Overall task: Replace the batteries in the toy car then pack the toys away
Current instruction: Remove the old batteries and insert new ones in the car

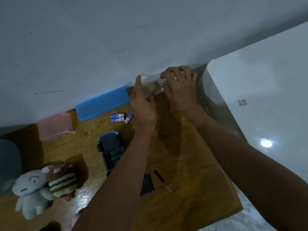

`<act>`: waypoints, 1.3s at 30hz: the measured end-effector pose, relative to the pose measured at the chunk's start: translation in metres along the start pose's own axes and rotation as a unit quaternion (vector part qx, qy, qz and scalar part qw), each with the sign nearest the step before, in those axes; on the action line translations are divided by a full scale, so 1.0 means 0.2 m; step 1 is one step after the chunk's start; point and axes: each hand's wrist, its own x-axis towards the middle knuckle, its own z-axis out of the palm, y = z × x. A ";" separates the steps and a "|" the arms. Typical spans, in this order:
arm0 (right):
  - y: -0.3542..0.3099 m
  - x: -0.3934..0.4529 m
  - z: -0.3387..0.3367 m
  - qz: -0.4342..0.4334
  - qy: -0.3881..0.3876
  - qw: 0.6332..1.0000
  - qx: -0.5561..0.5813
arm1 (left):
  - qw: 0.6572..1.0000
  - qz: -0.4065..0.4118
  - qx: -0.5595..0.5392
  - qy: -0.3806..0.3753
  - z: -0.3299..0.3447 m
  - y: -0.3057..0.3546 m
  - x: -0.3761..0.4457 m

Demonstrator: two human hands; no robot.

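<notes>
1. The toy car (110, 150) lies upside down near the middle of the wooden tabletop (191, 164), its dark underside up and its battery bay open at the near end; the left forearm hides its near corner.
2. Three loose batteries (121, 117) with blue and white labels lie on the tabletop just beyond the car, two side by side and the third angled just to their right.
3. At the far edge of the tabletop, against the wall, both hands meet at a clear plastic box (146, 85).
4. The left hand (143, 105) rests against the near left side of the box with its forefinger straight and pointing up; whether its other fingers hold the box I cannot tell.
5. The right hand (180, 87) reaches over the right end of the box with fingers curled, pinching what looks like a battery, small and partly hidden.
6. The dark battery cover (146, 185) and a small screwdriver (162, 180) lie side by side near the car, to its right.
7. Two plush toys (45, 185) lie touching at the near left.
8. A blue lid (102, 104) and a pink box (55, 126) sit by the wall, far left.
</notes>
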 end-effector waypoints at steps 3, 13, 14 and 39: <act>0.02 -0.07 0.01 0.013 -0.028 1.000 -0.003 | 0.999 0.001 0.022 -0.027 0.00 0.00 0.00; 0.01 -0.08 0.01 0.215 -0.093 0.967 0.096 | 0.999 -0.026 0.013 -0.034 0.00 -0.01 -0.03; 0.01 -0.08 0.01 0.217 -0.101 0.966 0.103 | 0.999 -0.028 0.011 -0.043 0.01 -0.01 -0.03; -0.57 -0.06 -0.13 -0.170 -0.226 0.954 0.103 | 0.998 0.045 0.032 -0.032 -0.87 -0.31 -0.24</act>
